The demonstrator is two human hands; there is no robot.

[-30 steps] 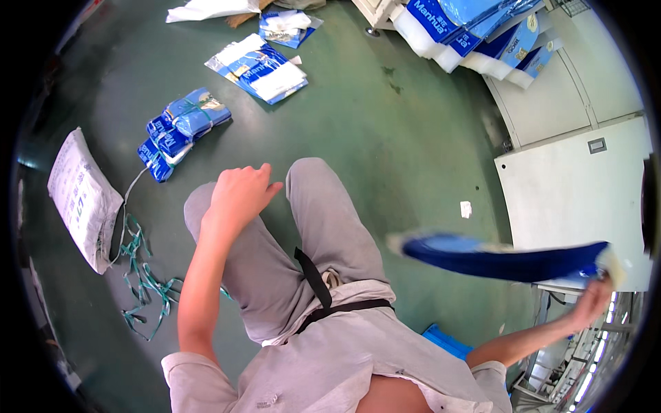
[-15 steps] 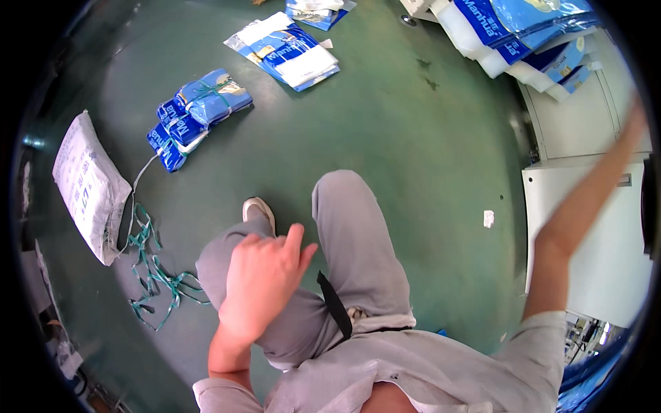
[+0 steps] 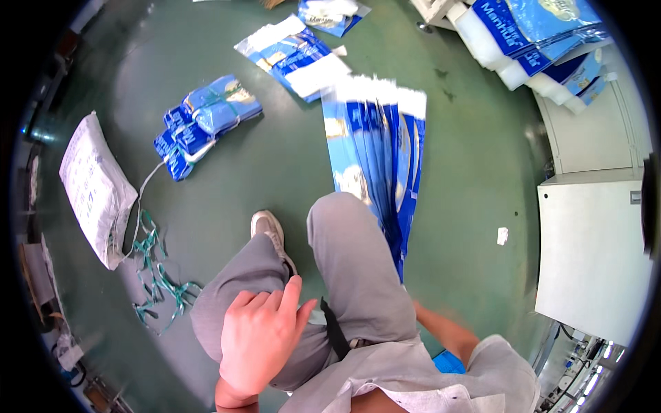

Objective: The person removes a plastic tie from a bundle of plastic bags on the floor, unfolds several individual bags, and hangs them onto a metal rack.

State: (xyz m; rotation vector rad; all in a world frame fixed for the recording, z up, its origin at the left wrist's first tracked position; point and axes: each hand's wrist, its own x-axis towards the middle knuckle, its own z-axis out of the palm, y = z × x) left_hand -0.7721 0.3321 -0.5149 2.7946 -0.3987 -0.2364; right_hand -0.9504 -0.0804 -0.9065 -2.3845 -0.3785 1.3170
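My left hand (image 3: pixel 265 334) hovers over my left thigh, holding nothing. Its index finger and thumb stand apart while the other fingers curl. A fanned bundle of blue and white plastic bags (image 3: pixel 375 148) stretches out beyond my right knee. The bundle narrows toward my right hand (image 3: pixel 417 311), which grips its near end beside my right thigh. That hand's fingers are mostly hidden behind the leg.
Tied blue packages (image 3: pixel 220 107) lie on the green floor, left of centre. Farther off are flat blue-white bags (image 3: pixel 292 55). A white sack (image 3: pixel 96 189) and tangled green twine (image 3: pixel 162 286) lie at left. More bags (image 3: pixel 537 27) are stacked far right, beyond a white cabinet (image 3: pixel 595 255).
My right arm has swung from the far right down beside my right thigh, bringing the plastic bags into view. My left hand has lowered slightly, keeping much the same shape.
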